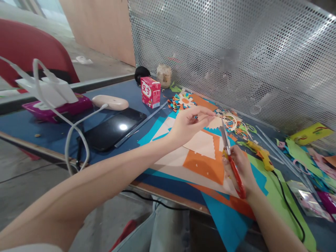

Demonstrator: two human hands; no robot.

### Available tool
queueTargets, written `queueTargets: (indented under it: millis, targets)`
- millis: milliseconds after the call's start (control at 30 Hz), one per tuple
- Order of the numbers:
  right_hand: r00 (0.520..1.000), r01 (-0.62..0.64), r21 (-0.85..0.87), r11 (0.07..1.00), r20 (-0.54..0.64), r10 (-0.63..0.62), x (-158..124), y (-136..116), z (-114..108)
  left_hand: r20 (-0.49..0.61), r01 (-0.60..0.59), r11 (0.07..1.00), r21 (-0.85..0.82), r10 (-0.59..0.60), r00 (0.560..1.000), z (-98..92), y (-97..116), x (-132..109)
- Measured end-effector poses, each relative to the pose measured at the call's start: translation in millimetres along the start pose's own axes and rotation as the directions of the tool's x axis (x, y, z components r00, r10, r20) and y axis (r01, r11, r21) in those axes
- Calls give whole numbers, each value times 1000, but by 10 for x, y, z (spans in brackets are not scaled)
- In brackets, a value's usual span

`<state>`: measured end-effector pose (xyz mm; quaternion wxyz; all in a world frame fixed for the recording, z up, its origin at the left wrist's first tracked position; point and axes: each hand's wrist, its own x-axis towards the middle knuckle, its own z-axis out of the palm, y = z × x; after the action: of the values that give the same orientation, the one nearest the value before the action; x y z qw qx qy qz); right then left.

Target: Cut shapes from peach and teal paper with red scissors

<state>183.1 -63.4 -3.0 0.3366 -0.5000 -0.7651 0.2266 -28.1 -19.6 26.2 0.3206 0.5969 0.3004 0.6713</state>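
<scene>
My left hand (190, 124) hovers over the paper sheets, fingers pinched on a thin pale paper strip (231, 120) that curls off to the right. My right hand (240, 168) grips red-handled scissors (231, 157), blades pointing up toward that strip. Under both hands lie overlapping sheets: an orange piece with a jagged edge (207, 164), a cream sheet (202, 141) and blue paper (225, 217).
A black tablet (112, 129), a ruler (141, 124), a pink juice carton (150, 91), a pale mouse-shaped device (110, 102) and a white charger with cable (52, 91) sit left. A yellow glue gun (259, 150), paper scraps (183, 99) and green sheets (299, 148) lie right. A perforated metal screen (236, 52) stands behind.
</scene>
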Motion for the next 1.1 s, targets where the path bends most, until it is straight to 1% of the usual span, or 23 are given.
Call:
queueTargets:
  millis: [167,333,500,700,900,1100]
  targets:
    - [1000,3,5,1000,1,-3,0,5,-4,-1,-2,1000,-9,2,1000,-2,12,-6]
    - [1000,2,-26,1000,-11,-2,-9,-15,-6,-17,-5,1000,10,5,1000,-5,17,-6]
    - [1000,14,-40,999,-19,-15,-11,-21,3,-6,-17,1000,24,17,1000,-9,26,-5]
    - [1000,14,-35,999,-9,-15,-6,-18,0,-7,-65,998,13,65,998,-8,-26,-5]
    - [998,54,-50,997,-20,-55,4,-34,-7,-11,-83,996,13,83,996,-4,-53,-2]
    - [1000,18,-39,999,9,-17,-5,-30,-11,-15,-80,997,-12,80,997,-6,-81,10]
